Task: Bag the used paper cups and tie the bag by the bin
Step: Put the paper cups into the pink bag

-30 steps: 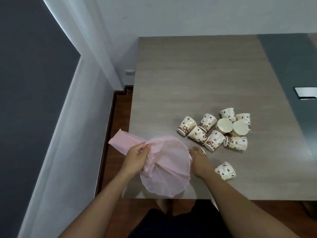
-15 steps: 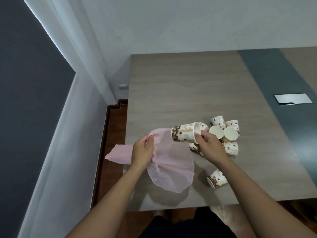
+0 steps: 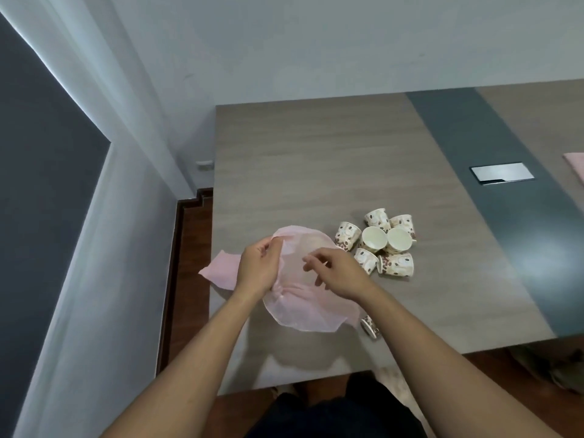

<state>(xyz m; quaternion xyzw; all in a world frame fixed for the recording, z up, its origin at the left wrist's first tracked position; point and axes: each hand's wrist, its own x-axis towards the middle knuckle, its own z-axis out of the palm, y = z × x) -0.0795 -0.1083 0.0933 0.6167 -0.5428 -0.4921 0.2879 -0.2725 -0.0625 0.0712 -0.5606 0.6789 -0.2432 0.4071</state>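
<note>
A thin pink plastic bag (image 3: 300,306) hangs over the near left part of the wooden table (image 3: 316,172). My left hand (image 3: 257,268) pinches its rim and holds the mouth wide. My right hand (image 3: 336,273) hovers over the mouth, fingers spread, holding nothing. Several paper cups with a brown bean print (image 3: 377,240) lie in a cluster on the table just right of the bag, some showing white insides. One more cup (image 3: 370,325) lies on its side under my right forearm, partly hidden.
A dark grey strip (image 3: 493,184) with a metal cable hatch (image 3: 501,172) runs along the table's right side. A pink sheet (image 3: 575,165) shows at the right edge. Left of the table are grey walls and a strip of wooden floor (image 3: 189,248).
My right hand picked a cup from the cluster, carried it over the bag mouth and now is empty. The bag mouth is wider. The view tilted upward.
</note>
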